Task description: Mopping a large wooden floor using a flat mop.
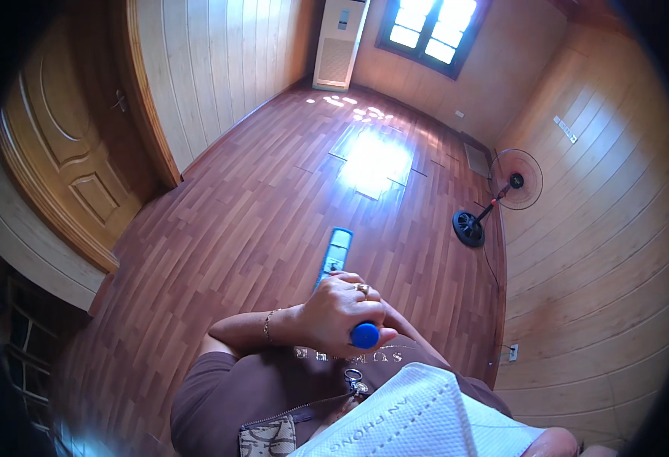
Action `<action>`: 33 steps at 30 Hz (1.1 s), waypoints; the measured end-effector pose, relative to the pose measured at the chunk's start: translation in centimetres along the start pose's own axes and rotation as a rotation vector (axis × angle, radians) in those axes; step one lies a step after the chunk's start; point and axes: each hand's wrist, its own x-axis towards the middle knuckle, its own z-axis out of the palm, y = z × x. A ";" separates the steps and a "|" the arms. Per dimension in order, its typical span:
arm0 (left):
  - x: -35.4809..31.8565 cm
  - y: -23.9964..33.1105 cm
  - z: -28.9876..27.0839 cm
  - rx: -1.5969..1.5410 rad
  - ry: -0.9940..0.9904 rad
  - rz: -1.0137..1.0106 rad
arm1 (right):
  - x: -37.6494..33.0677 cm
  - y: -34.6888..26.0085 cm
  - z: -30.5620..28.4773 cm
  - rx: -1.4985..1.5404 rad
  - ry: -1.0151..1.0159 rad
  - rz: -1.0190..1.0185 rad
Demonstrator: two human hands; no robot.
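Note:
A flat mop stands on the floor in front of me, its long light-blue head (338, 245) resting on the boards. My left hand (338, 312), with a ring and a bracelet, is wrapped round the top of the mop's pole. The round blue end cap (365, 335) sticks out of that fist toward me. Below the left hand, most of the pole is hidden. My right forearm (409, 329) reaches in behind the left hand, which covers the right hand and its fingers.
Reddish-brown wood floor (235, 206) spreads ahead, with bright window glare. A standing fan (516, 181) with a black base and trailing cord is by the right wall. At the far end stands a tall white floor unit (338, 57). A wooden door (83, 145) is at left.

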 end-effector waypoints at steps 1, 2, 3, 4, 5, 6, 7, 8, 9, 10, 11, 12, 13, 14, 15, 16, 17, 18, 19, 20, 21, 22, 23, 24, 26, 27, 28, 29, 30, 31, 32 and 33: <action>0.5 -0.2 0.2 -0.020 0.001 0.017 | -0.5 -1.0 -0.2 0.082 -0.038 -0.102; 0.8 -0.9 0.6 -0.045 0.025 0.032 | -0.8 -2.3 -0.7 0.106 -0.014 -0.026; 1.2 -1.5 0.9 -0.072 0.020 0.012 | -1.7 -3.9 -1.0 0.191 0.007 -0.069; 1.3 -2.3 1.1 -0.089 0.027 -0.018 | -3.0 -7.9 -0.7 0.263 0.053 0.019; 1.2 -3.4 1.6 -0.075 -0.043 -0.081 | -3.9 -10.3 -0.1 0.165 0.190 -0.013; 1.0 -4.4 2.4 -0.051 -0.066 -0.111 | -4.4 -10.8 -0.7 0.107 0.180 -0.200; 1.3 -5.7 3.7 -0.045 -0.095 -0.126 | -5.4 -12.3 -1.0 -0.020 0.223 -0.323; 0.6 -7.2 4.9 0.001 -0.146 -0.196 | -5.6 -13.4 -1.3 -0.121 0.210 -0.443; 0.1 -8.8 6.2 0.028 -0.179 -0.205 | -6.0 -15.4 -1.2 -0.331 0.235 -0.525; -0.4 -10.4 7.7 0.054 -0.216 -0.209 | -6.2 -16.5 -0.5 -0.413 0.265 -0.622; -0.9 -11.8 9.1 0.045 -0.219 -0.218 | -6.3 -17.3 0.0 -0.492 0.293 -0.719; -1.7 -13.1 10.3 0.018 -0.283 -0.282 | -6.1 -18.6 0.9 -0.607 0.373 -0.805; -2.7 -14.6 11.6 -0.015 -0.346 -0.339 | -6.3 -19.1 1.1 -0.748 0.388 -0.805; -4.5 -16.8 13.6 -0.025 -0.347 -0.336 | -6.6 -19.5 1.4 -0.889 0.405 -0.804; -6.3 -18.8 15.4 -0.021 -0.395 -0.370 | -6.7 -19.9 2.1 -0.995 0.457 -0.761; -8.2 -20.8 16.7 -0.013 -0.441 -0.408 | -7.0 -19.5 2.3 -0.972 0.456 -0.755; -10.1 -22.7 17.8 -0.019 -0.490 -0.474 | -7.4 -19.2 2.5 -0.953 0.458 -0.747; -12.0 -24.6 18.7 -0.042 -0.471 -0.499 | -7.5 -19.1 2.9 -0.986 0.464 -0.760; -13.0 -24.9 18.6 -0.069 -0.457 -0.530 | -7.7 -19.0 3.3 -1.025 0.440 -0.757; -13.7 -25.2 18.6 -0.118 -0.443 -0.543 | -7.6 -18.9 3.4 -1.022 0.440 -0.753; -14.2 -25.3 19.0 -0.060 -0.382 -0.499 | -7.5 -18.9 3.4 -1.041 0.441 -0.763; -14.3 -25.1 19.4 -0.002 -0.318 -0.457 | -7.4 -18.9 3.4 -1.059 0.439 -0.773; -14.4 -24.9 19.6 0.008 -0.276 -0.502 | -7.3 -19.3 3.3 -1.067 0.460 -0.782; -14.5 -24.9 19.6 0.024 -0.288 -0.510 | -7.1 -19.5 3.4 -1.069 0.486 -0.793; -13.9 -24.2 18.9 0.061 -0.315 -0.524 | -7.1 -19.9 3.3 -1.030 0.501 -0.789; -14.1 -23.4 18.5 0.059 -0.317 -0.530 | -7.0 -20.1 3.3 -1.019 0.504 -0.809; -14.1 -22.6 18.0 0.087 -0.331 -0.559 | -7.0 -20.5 3.4 -1.002 0.507 -0.827; -14.4 -22.2 17.7 0.117 -0.345 -0.591 | -7.0 -20.8 3.5 -0.984 0.509 -0.845; -15.2 -21.6 17.6 0.095 -0.285 -0.598 | -7.0 -21.1 3.4 -0.938 0.491 -0.871; -15.9 -21.0 16.9 0.129 -0.286 -0.615 | -7.0 -21.1 3.5 -0.888 0.501 -0.903; -16.1 -20.0 16.1 0.157 -0.287 -0.625 | -6.9 -21.2 3.6 -0.844 0.513 -0.933; -16.5 -19.0 15.1 0.164 -0.248 -0.615 | -6.5 -21.3 3.5 -0.793 0.499 -0.960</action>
